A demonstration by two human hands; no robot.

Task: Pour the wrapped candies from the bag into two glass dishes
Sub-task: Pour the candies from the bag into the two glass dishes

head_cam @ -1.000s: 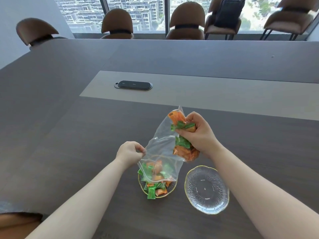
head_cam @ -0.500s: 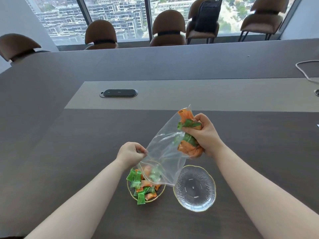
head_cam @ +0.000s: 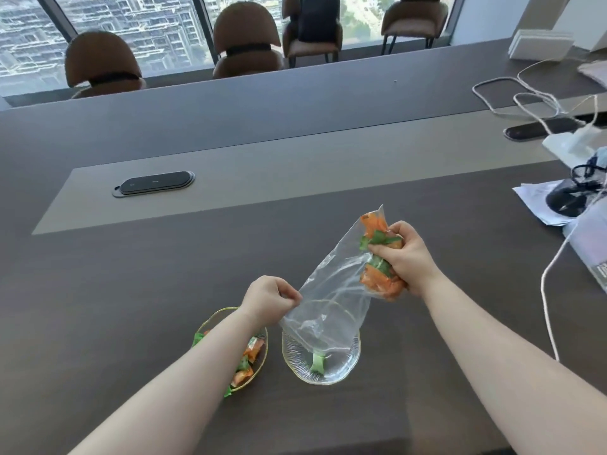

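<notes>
Left hand (head_cam: 270, 300) pinching bag (head_cam: 331, 300) mouth over right dish (head_cam: 345, 362); right hand (head_cam: 402, 257) squeezing candies (head_cam: 377, 277) inside bag; easing grip gradually advisable, keeping mouth centred

An office meeting room: a long dark bench (head_cam: 131, 290) with an inset power panel (head_cam: 154, 183), brown padded chairs (head_cam: 101, 65) lined along its far side, and tall windows (head_cam: 147, 24) overlooking city blocks. Cables (head_cam: 525, 100) and papers (head_cam: 532, 205) lie at the right end.

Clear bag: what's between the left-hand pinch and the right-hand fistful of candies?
Head view: only slack, empty film of the clear bag spans from left hand to right hand.
</notes>
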